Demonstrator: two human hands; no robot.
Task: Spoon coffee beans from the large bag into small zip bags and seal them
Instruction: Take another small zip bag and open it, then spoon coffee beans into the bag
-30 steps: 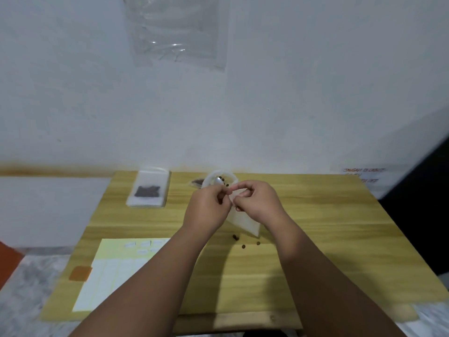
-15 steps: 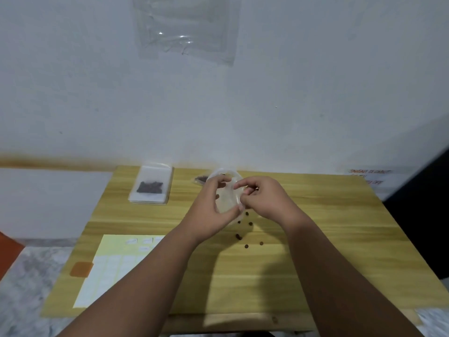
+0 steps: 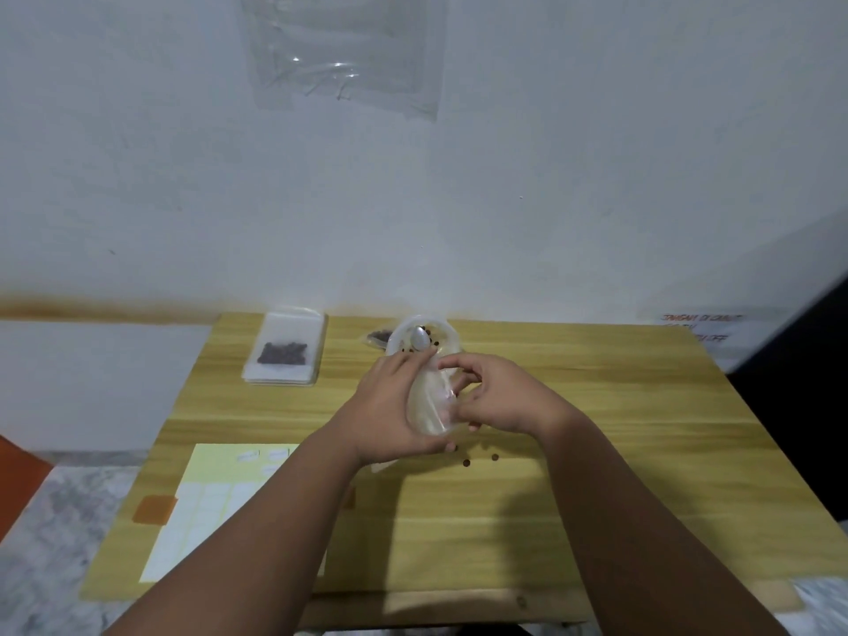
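I hold a small clear zip bag [image 3: 431, 408] between both hands above the middle of the wooden table [image 3: 596, 452]. My left hand [image 3: 390, 410] cups its left side and bottom. My right hand [image 3: 498, 397] pinches its right edge. I cannot tell whether there are beans inside it. Just behind my hands stands a round clear container [image 3: 443, 339] with a white spoon [image 3: 418, 338] and a few beans in it. A clear bag with dark beans [image 3: 378, 336] lies behind the container, mostly hidden. Loose beans [image 3: 466, 463] lie on the table under my hands.
A stack of small zip bags [image 3: 284, 353] with dark beans in the top one lies at the back left. A yellow and white label sheet [image 3: 211, 498] with an orange tab [image 3: 153, 509] lies at the front left. A clear plastic sheet [image 3: 344, 52] hangs on the wall.
The zip bag hung from my pinching fingertips a second ago. Now my left hand has slid down around its side and bottom, and the bag is spread wider between my hands.
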